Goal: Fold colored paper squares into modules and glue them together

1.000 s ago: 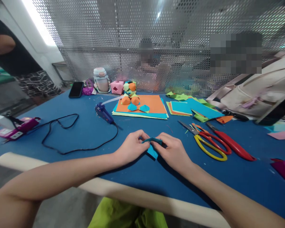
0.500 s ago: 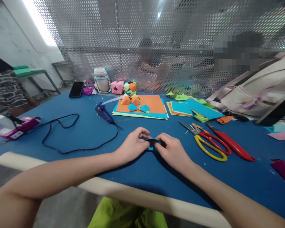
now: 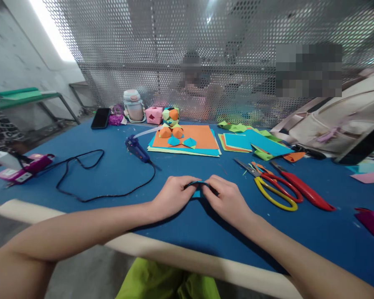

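Note:
A small piece of folded blue paper [image 3: 197, 192] is pinched between my two hands, just above the blue table near its front edge. My left hand [image 3: 173, 195] grips its left side with thumb and fingers. On the right side, my right hand [image 3: 225, 194] holds it the same way. The fingers hide much of the paper. Beyond the hands, blue folded paper pieces [image 3: 190, 143] and orange ones [image 3: 177, 132] lie on a stack of coloured sheets [image 3: 202, 137]. A ball of folded paper [image 3: 171, 116] stands behind them.
A blue glue gun [image 3: 137, 148] lies left, its black cord [image 3: 106, 196] looping to a purple power strip [image 3: 28, 168]. Yellow-and-red scissors [image 3: 276, 195] and a red-handled cutter [image 3: 308, 191] lie right. Behind are paper squares [image 3: 237, 141], a bottle [image 3: 133, 106], a phone [image 3: 100, 118] and a bag [image 3: 339, 112].
My left fingers have closed down over the paper, where they were raised and more spread. The paper's top edge now looks more bent. A person at the far left has shifted outward.

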Demonstrator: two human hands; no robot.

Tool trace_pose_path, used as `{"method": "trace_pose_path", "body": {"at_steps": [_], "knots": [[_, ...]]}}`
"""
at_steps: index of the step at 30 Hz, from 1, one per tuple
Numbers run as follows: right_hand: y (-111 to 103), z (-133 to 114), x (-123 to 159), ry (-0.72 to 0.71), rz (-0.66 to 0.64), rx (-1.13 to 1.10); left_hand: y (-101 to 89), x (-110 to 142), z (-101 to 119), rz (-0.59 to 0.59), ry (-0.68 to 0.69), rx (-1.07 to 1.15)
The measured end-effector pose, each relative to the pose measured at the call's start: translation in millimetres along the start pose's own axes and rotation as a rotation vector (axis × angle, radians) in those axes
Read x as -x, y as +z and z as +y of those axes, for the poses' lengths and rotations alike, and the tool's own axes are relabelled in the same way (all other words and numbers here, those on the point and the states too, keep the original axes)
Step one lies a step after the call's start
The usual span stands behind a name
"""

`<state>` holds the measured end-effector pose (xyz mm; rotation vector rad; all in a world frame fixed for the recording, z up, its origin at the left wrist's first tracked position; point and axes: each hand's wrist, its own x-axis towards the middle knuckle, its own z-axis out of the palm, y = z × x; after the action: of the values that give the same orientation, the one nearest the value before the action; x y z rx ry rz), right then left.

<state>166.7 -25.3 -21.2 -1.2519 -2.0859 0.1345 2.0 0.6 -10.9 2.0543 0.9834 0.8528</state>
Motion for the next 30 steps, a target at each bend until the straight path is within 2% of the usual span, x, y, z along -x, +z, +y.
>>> {"method": "trace_pose_path", "body": {"at_steps": [4,11,15,19,25,30], "knots": [[0,1,1,-0.044,0.001,0.058,-0.5,0,0,0.04,0.017,-0.026],[0,-2,0,-0.007,0.014,0.072,-4.1,-2,2,0.1,0.001,-0.062],[0,-1,1,-0.009,0.006,0.053,-3.6,-2,1,0.065,-0.021,-0.053],[-4,-4,1,0.024,-0.064,0.017,-5.2,-5,-1,0.052,-0.012,0.004],[-14,-4,1,0.086,-0.12,-0.086,-12.8,-10,-9,0.058,-0.139,0.138],[-10,1,6,0.111,-0.18,-0.102,-16.1,-14,-15,0.041,-0.251,0.217]]}}
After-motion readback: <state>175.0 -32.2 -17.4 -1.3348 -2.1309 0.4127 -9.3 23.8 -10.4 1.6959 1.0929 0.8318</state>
